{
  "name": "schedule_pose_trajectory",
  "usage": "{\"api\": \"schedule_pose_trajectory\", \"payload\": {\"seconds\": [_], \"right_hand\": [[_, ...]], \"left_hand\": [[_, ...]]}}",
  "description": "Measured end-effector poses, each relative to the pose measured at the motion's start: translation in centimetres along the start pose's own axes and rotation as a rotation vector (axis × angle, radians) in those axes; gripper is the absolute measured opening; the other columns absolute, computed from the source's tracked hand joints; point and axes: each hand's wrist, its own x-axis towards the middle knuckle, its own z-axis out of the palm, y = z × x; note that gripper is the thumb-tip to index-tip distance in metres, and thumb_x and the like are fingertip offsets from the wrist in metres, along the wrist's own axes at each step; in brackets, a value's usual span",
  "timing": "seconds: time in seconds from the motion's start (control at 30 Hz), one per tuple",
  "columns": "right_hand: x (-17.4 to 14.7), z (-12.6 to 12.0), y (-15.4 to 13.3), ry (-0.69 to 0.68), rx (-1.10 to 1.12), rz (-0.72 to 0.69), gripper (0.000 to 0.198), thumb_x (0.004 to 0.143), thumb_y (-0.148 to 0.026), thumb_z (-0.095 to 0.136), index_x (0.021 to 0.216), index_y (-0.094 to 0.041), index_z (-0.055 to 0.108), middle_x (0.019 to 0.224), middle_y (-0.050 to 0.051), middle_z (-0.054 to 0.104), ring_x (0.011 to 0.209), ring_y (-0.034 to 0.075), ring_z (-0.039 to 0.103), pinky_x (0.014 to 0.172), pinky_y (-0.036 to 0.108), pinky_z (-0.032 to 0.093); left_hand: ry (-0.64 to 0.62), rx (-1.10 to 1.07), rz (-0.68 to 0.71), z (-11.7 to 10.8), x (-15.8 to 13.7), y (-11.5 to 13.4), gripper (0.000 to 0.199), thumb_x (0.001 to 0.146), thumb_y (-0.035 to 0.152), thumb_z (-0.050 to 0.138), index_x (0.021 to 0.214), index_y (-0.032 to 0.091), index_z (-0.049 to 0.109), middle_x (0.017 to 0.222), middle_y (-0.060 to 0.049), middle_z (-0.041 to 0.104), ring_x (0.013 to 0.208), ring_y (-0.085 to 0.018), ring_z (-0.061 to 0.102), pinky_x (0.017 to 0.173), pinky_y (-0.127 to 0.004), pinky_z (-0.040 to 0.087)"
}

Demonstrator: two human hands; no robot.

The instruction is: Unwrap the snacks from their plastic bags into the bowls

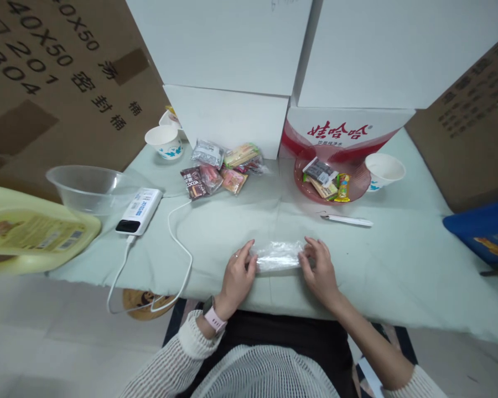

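Two hands (237, 277) (321, 276) hold clear plastic (279, 256), fingers (245, 250) half-curled; pink bowl (358, 183) contains wrapped snacks (321, 172).

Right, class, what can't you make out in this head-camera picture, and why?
All in the head view:
Clear plastic: its ends, partly covered by the left hand and right hand.
Yellow jug: its left part, cut off by the left edge.
Blue object: cut off by the right edge.
Rear white container: partly behind the front cup and white box.

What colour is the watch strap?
The watch strap is pale pink, best seen in the head view.
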Motion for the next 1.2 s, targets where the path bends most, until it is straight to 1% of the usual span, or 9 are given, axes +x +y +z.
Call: {"api": "schedule_pose_trajectory", "payload": {"seconds": [0.07, 0.23, 0.33, 0.5, 0.67, 0.77, 0.93, 1.1, 1.2], "right_hand": [[0.1, -0.1, -0.3, 0.031, 0.002, -0.058, 0.040, 0.088, -0.022, 0.046, 0.128, -0.023, 0.040, 0.083, 0.002, 0.062, 0.077, 0.019, 0.060, 0.102, 0.052, 0.034], [0.5, 0.5, -0.2, -0.008, -0.044, -0.027, 0.040, 0.089, -0.021, 0.043, 0.129, -0.020, 0.040, 0.077, 0.004, 0.063, 0.076, 0.021, 0.059, 0.082, 0.042, 0.049], [0.8, 1.0, 0.2, -0.062, -0.163, -0.116, 0.032, 0.088, -0.016, 0.040, 0.119, -0.017, 0.049, 0.077, 0.004, 0.065, 0.069, 0.019, 0.059, 0.088, 0.045, 0.045], [0.7, 1.3, 0.1, -0.110, -0.303, -0.194, 0.027, 0.086, -0.011, 0.040, 0.108, -0.014, 0.055, 0.080, 0.005, 0.068, 0.068, 0.017, 0.061, 0.095, 0.047, 0.037], [0.9, 0.6, -0.3, -0.124, -0.307, -0.171, 0.024, 0.086, -0.014, 0.041, 0.104, -0.015, 0.057, 0.079, 0.006, 0.066, 0.072, 0.018, 0.060, 0.094, 0.047, 0.038], [1.0, -0.9, 0.0, -0.104, -0.276, -0.176, 0.022, 0.085, -0.025, 0.049, 0.103, -0.015, 0.059, 0.096, 0.013, 0.061, 0.089, 0.023, 0.057, 0.090, 0.047, 0.042], [0.1, -2.4, 0.9, -0.313, -0.195, -0.325, 0.025, 0.081, -0.026, 0.056, 0.104, -0.017, 0.059, 0.134, 0.018, 0.038, 0.125, 0.032, 0.037, 0.095, 0.050, 0.041], [0.3, -2.5, -0.4, -0.192, -0.016, -0.310, 0.012, 0.084, -0.015, 0.049, 0.090, -0.020, 0.059, 0.126, 0.015, 0.047, 0.119, 0.027, 0.044, 0.095, 0.049, 0.041], [1.8, -3.4, -1.2, -0.127, 0.196, -0.152, 0.021, 0.082, -0.026, 0.057, 0.103, -0.023, 0.056, 0.127, 0.013, 0.049, 0.120, 0.027, 0.045, 0.097, 0.049, 0.038]], "left_hand": [[-0.019, 0.017, 0.007, -0.1, -0.1, -0.1, 0.037, 0.089, 0.023, 0.044, 0.124, 0.012, 0.051, 0.075, -0.005, 0.065, 0.075, -0.019, 0.061, 0.078, -0.035, 0.050], [-0.022, 0.016, -0.011, 0.2, -0.4, -0.3, 0.044, 0.089, 0.022, 0.044, 0.132, 0.010, 0.041, 0.069, -0.003, 0.065, 0.075, -0.020, 0.062, 0.078, -0.035, 0.049], [-0.005, 0.030, -0.006, 0.3, -0.4, -0.4, 0.048, 0.089, 0.020, 0.043, 0.136, 0.009, 0.034, 0.065, 0.000, 0.063, 0.070, -0.018, 0.062, 0.076, -0.034, 0.050], [0.123, 0.245, 0.235, -0.8, 0.0, 0.3, 0.047, 0.088, 0.019, 0.047, 0.133, 0.014, 0.036, 0.103, -0.012, 0.063, 0.105, -0.025, 0.055, 0.091, -0.043, 0.045], [-0.231, 0.352, 0.507, -1.0, -0.3, 1.3, 0.038, 0.087, 0.022, 0.049, 0.124, 0.016, 0.046, 0.128, -0.013, 0.054, 0.123, -0.028, 0.045, 0.101, -0.045, 0.038], [-0.334, 0.375, 0.444, -0.5, -0.4, 1.1, 0.043, 0.083, 0.027, 0.054, 0.123, 0.013, 0.047, 0.130, -0.017, 0.051, 0.124, -0.030, 0.045, 0.102, -0.048, 0.038], [-0.340, 0.350, 0.390, 0.0, -0.2, 1.3, 0.047, 0.079, 0.027, 0.058, 0.122, 0.013, 0.048, 0.127, -0.018, 0.052, 0.122, -0.031, 0.046, 0.102, -0.049, 0.037], [-0.318, 0.296, 0.305, -0.2, 0.3, 3.3, 0.035, 0.076, 0.015, 0.056, 0.111, 0.012, 0.056, 0.124, -0.019, 0.055, 0.122, -0.033, 0.045, 0.102, -0.053, 0.034], [-0.330, -0.035, 0.129, -0.8, 1.0, 4.6, 0.028, 0.079, 0.009, 0.045, 0.099, 0.016, 0.063, 0.113, -0.012, 0.063, 0.110, -0.025, 0.056, 0.097, -0.042, 0.041]]}}
